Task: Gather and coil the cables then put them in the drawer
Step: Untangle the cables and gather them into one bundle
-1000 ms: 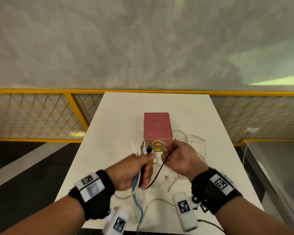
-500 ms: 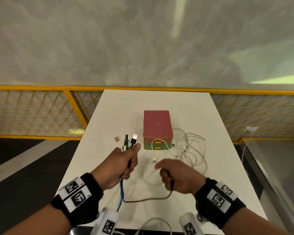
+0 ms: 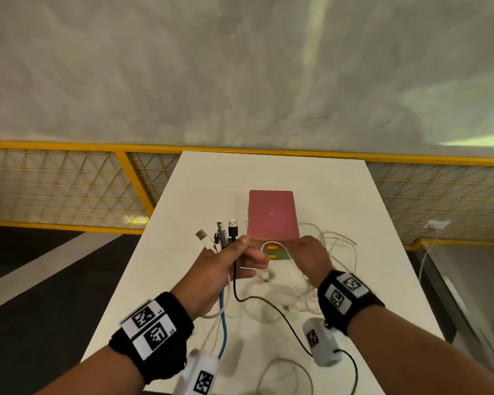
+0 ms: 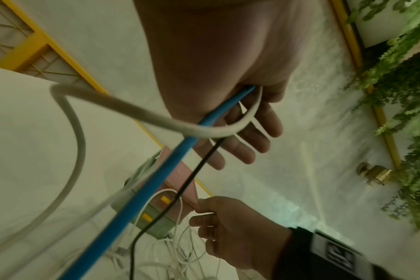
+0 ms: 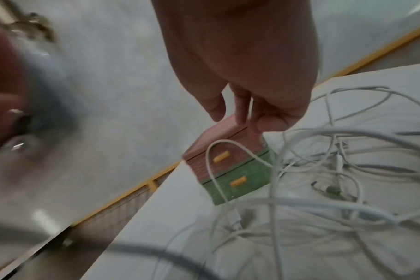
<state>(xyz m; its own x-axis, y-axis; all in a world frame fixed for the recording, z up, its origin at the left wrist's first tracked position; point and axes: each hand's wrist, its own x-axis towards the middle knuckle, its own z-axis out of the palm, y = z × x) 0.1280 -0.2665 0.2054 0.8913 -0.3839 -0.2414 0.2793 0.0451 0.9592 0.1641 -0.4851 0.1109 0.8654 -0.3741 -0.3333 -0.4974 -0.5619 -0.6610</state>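
Left hand (image 3: 226, 260) grips the plug ends; right hand (image 3: 308, 256) pinches a white cable (image 3: 274, 244) by the drawers (image 3: 271, 215), mid-worktop (image 3: 197, 195). Tangled cables (image 3: 337, 252) could snag and drag them.

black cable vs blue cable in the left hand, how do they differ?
Colour: the black cable is black, the blue cable bright blue. Thickness: in the left wrist view the blue one looks clearly thicker. Path: the black one trails right across the table toward the right wrist; the blue one drops toward the near table edge. Shared: the left hand grips both, along with white cables.
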